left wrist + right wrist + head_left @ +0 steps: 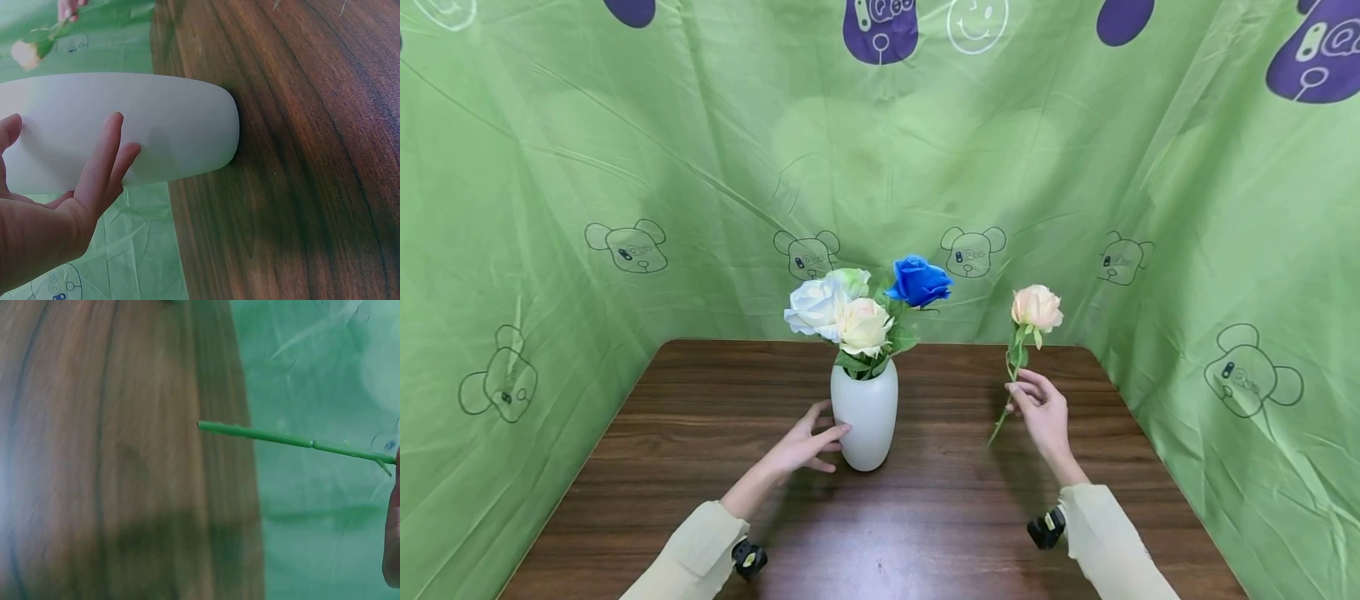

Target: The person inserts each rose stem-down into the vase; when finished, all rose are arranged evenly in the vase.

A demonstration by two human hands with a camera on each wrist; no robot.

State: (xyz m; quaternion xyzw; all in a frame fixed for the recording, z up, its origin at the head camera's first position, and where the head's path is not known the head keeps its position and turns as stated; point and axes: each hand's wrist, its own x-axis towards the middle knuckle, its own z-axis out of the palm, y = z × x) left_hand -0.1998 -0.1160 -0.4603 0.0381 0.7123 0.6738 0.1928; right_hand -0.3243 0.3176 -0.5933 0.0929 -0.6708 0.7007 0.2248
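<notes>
A white vase (867,421) stands upright on the table, holding a blue rose (919,282), a pale blue-white rose (814,307), a cream rose (864,327) and a greenish bloom (852,281) partly hidden behind them. My left hand (806,442) holds the vase's left side, thumb on its near face and other fingers partly hidden behind; two fingers (103,153) stretch loosely across it in the left wrist view. To the right, my right hand (1037,408) pinches a pale peach rose (1037,307) by its stem, bloom upward. The green stem's lower end (250,433) shows below the hand.
The brown wooden table (700,433) reaches back to a green printed curtain (722,167), which also hangs along both sides. Black wrist cameras (748,558) sit near the light sleeves.
</notes>
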